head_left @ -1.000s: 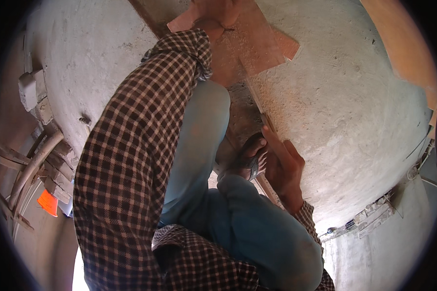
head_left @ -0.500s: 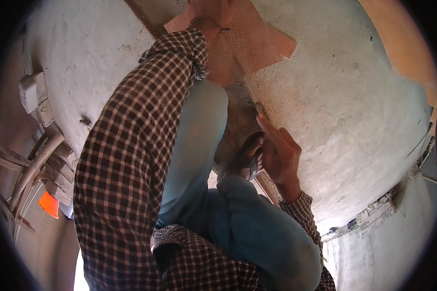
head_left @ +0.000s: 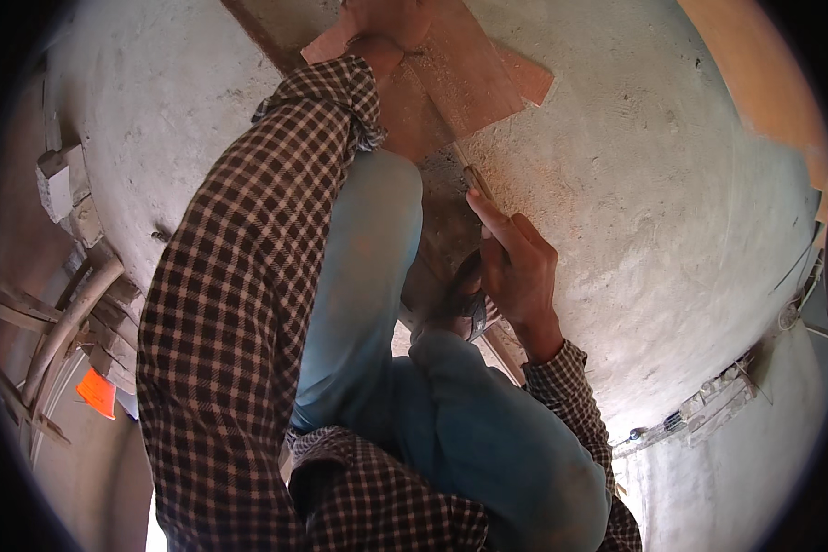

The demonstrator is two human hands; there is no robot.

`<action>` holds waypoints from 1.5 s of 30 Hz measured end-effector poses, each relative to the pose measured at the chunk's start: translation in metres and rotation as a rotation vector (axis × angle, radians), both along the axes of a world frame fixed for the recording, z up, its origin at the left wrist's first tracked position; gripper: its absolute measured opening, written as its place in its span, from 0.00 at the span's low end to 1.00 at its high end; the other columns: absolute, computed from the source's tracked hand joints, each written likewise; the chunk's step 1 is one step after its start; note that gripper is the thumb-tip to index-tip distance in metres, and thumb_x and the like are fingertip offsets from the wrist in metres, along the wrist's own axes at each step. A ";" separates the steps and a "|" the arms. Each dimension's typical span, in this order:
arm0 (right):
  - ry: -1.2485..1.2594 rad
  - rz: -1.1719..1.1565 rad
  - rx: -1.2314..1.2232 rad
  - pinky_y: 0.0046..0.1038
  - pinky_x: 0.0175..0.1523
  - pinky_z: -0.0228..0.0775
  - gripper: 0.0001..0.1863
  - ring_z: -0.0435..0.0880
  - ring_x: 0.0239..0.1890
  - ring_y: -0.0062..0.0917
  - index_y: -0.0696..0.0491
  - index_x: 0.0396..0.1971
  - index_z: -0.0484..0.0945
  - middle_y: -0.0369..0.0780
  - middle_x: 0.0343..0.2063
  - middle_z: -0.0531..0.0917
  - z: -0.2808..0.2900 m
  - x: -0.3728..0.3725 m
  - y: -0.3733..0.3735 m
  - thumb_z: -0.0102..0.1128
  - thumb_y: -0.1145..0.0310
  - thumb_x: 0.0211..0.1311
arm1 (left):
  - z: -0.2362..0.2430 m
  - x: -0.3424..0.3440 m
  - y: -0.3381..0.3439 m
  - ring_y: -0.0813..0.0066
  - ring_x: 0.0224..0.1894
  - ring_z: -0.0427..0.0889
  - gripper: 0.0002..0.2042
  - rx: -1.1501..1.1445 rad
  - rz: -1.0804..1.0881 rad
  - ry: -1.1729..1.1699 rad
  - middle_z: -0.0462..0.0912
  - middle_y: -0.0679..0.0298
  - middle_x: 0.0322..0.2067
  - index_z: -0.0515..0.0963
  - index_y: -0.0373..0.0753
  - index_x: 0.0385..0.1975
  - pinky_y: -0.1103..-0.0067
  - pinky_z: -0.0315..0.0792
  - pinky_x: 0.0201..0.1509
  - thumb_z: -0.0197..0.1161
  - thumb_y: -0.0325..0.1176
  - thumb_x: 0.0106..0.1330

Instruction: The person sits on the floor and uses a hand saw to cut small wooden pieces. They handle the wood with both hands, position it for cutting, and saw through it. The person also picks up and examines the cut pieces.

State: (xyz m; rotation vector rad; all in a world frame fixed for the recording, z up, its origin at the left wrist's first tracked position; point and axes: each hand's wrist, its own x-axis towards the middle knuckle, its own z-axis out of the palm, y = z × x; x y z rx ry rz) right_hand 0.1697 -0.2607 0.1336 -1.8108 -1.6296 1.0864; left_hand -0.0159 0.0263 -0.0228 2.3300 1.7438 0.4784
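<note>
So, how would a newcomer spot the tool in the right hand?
On the pale floor, find the right hand, below the reddish boards in view. The slim tool runs from it toward them; it is narrow and straight, where the boards are broad.

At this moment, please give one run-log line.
left hand: on reddish boards | right hand: gripping thin tool, pointed toward boards | floor: dust beside tool
</note>
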 end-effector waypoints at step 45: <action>-0.020 0.007 -0.001 0.29 0.26 0.74 0.30 0.79 0.20 0.25 0.50 0.59 0.84 0.37 0.20 0.76 0.014 0.034 -0.052 0.61 0.85 0.54 | 0.015 0.012 -0.015 0.47 0.41 0.87 0.22 -0.013 0.031 -0.028 0.87 0.46 0.37 0.83 0.37 0.38 0.56 0.78 0.51 0.53 0.51 0.77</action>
